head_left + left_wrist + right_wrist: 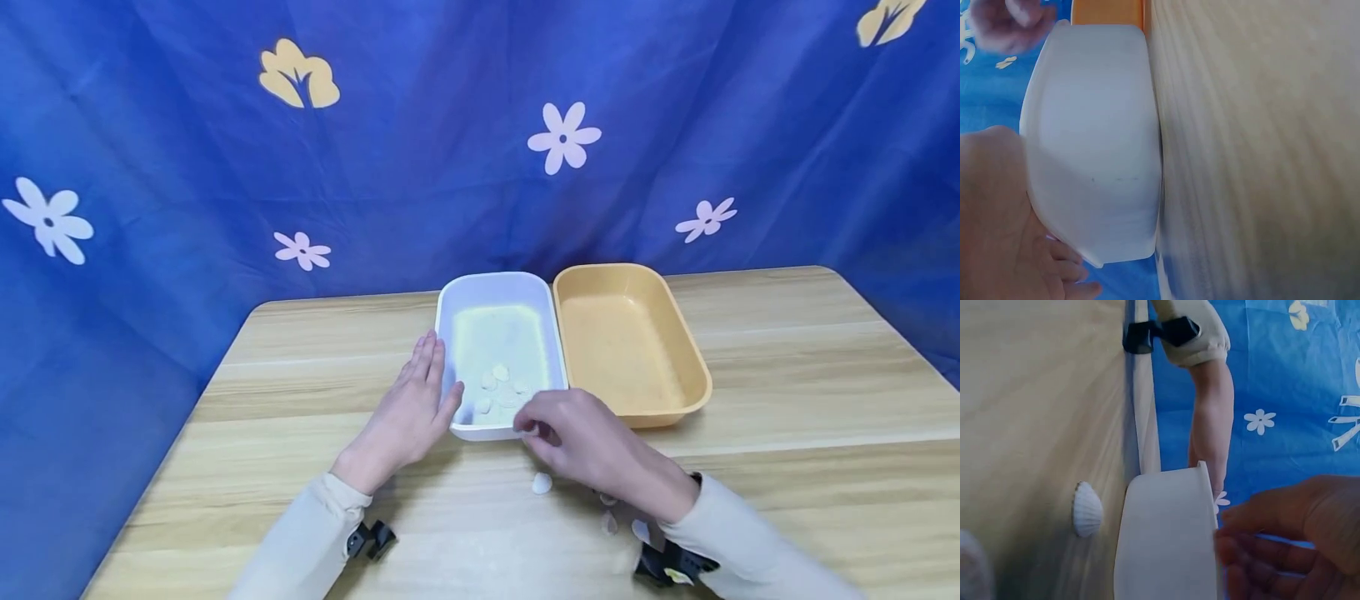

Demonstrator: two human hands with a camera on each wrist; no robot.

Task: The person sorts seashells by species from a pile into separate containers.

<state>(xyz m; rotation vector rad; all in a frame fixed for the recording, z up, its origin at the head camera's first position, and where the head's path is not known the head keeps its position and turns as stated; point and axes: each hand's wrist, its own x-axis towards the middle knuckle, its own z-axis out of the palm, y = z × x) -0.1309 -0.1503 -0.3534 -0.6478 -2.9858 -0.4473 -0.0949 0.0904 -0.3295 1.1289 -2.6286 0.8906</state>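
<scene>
My left hand (405,412) lies with straight fingers along the left side of a white tray (495,287), thumb near its front left corner. In the left wrist view this hand is against the tray's outer wall (1091,125). Several pale seashells (500,372) lie on the tray floor towards the front. Over the front right corner, my right hand (581,429) has curled fingers and pinches a small pale seashell, mostly hidden by the fingertips. On the table just before the tray is another seashell (542,483), white and ribbed in the right wrist view.
A yellow-orange tray (630,342) stands right beside the white one. More seashells (609,523) lie near and under my right wrist on the wood-grain table (787,367). A blue flowered curtain (450,167) hangs behind the table's far edge.
</scene>
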